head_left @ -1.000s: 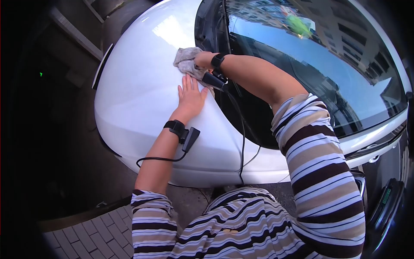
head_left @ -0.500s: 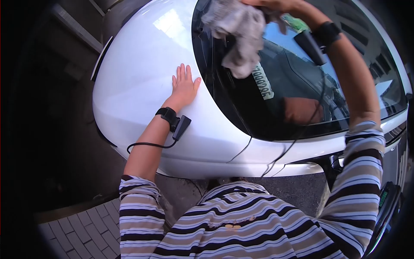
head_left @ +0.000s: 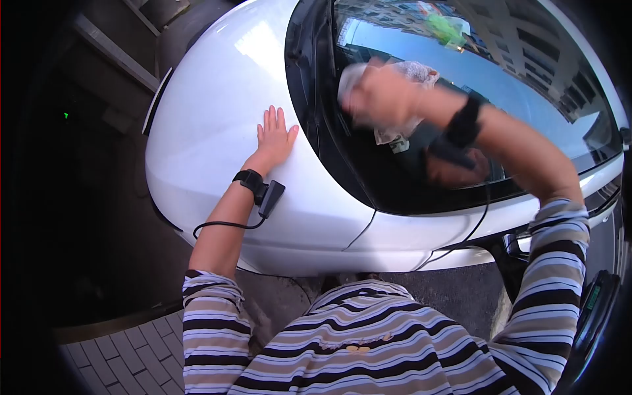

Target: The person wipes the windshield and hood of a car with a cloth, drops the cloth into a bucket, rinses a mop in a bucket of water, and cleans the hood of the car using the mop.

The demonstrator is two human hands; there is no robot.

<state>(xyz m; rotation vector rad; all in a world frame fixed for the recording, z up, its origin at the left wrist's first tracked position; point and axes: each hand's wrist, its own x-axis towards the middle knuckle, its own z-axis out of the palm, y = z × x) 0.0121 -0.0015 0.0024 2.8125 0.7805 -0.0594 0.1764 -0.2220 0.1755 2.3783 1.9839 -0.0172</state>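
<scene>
My left hand point(head_left: 275, 139) lies flat on the white car hood point(head_left: 197, 151), its fingers stretched out and apart. On the dark lower part of the windshield point(head_left: 401, 39), my right hand point(head_left: 388, 99) has a greyish-white cloth point(head_left: 421, 70) bunched under it. Motion smears that hand and its fingers. The cloth's edges stick out around the hand, and the rest is covered. Just below the cloth, a bit of a pale number card point(head_left: 399, 145) shows through the glass.
A black side mirror point(head_left: 596, 306) is at the right. Black straps with small boxes and cables are on both wrists. Paving bricks point(head_left: 131, 352) lie at lower left. Buildings, sky and a green shape reflect in the glass.
My right hand has brought the cloth down the windshield, nearer to me, and the cloth no longer hangs loose. The left hand stays on the hood, shifted slightly in view.
</scene>
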